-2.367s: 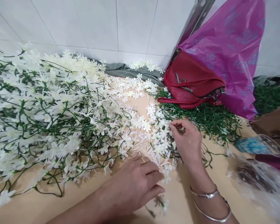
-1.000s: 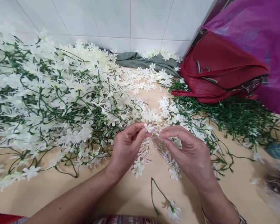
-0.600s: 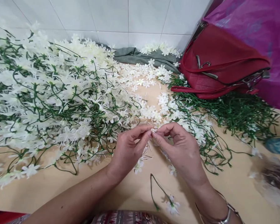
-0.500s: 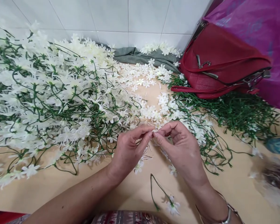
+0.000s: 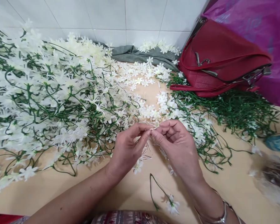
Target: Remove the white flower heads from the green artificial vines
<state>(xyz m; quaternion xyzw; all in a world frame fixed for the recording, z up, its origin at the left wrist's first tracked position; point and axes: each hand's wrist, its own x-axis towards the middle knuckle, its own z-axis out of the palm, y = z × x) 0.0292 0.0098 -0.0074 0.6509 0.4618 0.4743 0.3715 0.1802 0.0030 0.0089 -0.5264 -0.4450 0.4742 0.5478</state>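
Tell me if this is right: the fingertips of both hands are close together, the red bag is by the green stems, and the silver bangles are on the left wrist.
The wrist is wrong: the head view shows the silver bangles on the right wrist. The rest holds: fingertips close together, red bag by the green stems.
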